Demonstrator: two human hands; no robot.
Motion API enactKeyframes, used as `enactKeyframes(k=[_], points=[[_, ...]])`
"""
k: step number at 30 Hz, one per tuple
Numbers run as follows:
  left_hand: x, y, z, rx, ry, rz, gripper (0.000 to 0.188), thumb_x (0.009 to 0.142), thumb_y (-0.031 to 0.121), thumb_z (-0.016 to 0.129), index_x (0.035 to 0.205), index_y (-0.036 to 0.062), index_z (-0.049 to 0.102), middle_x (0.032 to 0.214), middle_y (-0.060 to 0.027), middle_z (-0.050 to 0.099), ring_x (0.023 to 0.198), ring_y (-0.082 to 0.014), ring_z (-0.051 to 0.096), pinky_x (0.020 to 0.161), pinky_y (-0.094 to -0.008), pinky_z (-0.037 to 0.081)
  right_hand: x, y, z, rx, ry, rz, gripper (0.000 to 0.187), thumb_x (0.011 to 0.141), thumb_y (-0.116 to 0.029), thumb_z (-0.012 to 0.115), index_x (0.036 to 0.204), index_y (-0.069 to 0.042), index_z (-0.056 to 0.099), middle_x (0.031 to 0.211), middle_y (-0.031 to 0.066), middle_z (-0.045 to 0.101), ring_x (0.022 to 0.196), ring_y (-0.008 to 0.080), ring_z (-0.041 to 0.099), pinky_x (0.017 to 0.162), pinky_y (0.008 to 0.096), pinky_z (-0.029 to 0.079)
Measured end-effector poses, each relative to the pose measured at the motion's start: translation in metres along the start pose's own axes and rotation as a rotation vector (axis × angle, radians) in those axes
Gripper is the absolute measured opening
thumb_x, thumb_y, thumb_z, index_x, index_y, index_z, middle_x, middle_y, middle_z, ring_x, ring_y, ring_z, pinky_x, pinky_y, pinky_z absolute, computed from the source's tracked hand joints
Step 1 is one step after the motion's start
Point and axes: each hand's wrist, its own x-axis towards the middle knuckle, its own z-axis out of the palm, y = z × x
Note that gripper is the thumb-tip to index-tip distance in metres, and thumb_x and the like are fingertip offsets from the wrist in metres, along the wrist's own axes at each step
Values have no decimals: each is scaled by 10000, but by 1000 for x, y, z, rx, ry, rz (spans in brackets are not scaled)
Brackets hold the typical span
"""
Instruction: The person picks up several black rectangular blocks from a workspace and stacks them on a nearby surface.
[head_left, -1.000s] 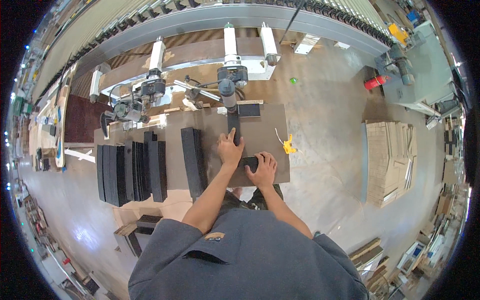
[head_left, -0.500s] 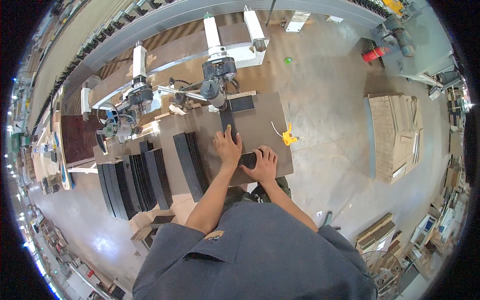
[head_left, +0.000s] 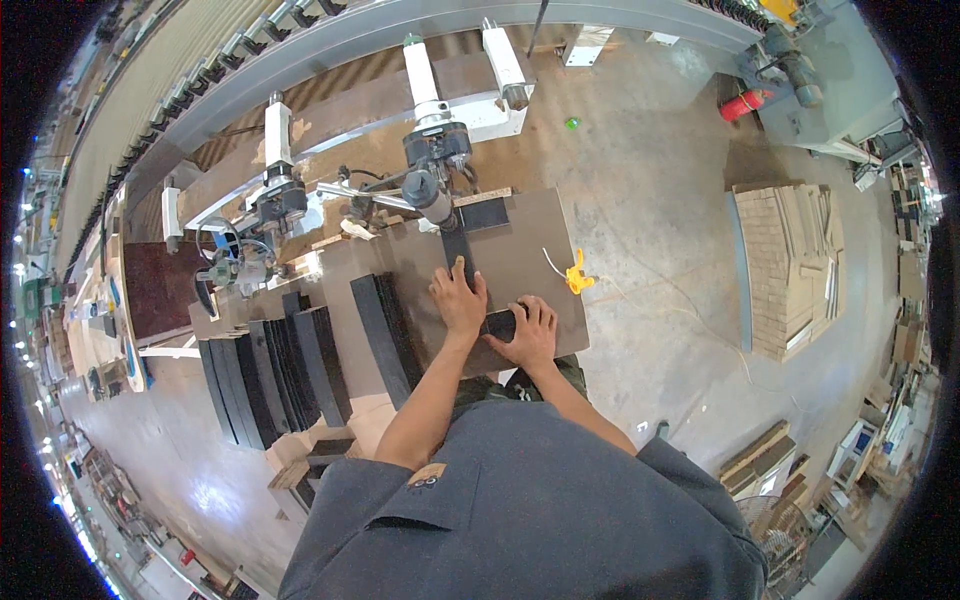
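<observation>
My left hand [head_left: 460,303] lies over a narrow black strip [head_left: 457,246], its index finger stretched along the top and its thumb at the right side. The strip's far end sits beneath the head of a grey and black machine tool [head_left: 430,195]. Beside it, my right hand [head_left: 530,333] grips a short black block [head_left: 498,324] between thumb and spread fingers; part of the block is hidden. Another black piece [head_left: 485,214] lies at the far side of the brown board [head_left: 540,255] under my hands, against a light wooden strip [head_left: 484,196].
Stacks of long black strips [head_left: 385,335] stand left of my left forearm, with more black stacks [head_left: 265,375] farther left. A yellow clamp-like tool [head_left: 577,275] hangs at the board's right edge. On the floor at right are a pile of wooden boards [head_left: 785,265] and a red extinguisher [head_left: 742,104].
Both hands keep nearly the same places on the black pieces. The whole view has shifted slightly as my head moved.
</observation>
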Motion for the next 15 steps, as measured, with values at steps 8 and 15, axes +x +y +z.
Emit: enactKeyframes(k=[8, 15], points=[[2, -1, 3, -20, 32, 6, 525, 1015, 283, 799, 1465, 34, 689, 1169, -231, 618, 1149, -463, 629, 997, -587, 498, 1, 1, -2, 2, -40, 18, 902, 841, -755, 873, 1488, -160, 673, 1599, 79, 539, 1613, 352, 419, 1335, 600, 310], [3, 0, 6, 6, 48, 9, 518, 1011, 299, 798, 1453, 49, 696, 1183, -229, 619, 1158, -459, 629, 1012, -581, 495, 2, 1, -2, 43, -16, 17, 904, 841, -756, 873, 1482, -146, 684, 1603, 87, 546, 1616, 352, 416, 1333, 599, 310]])
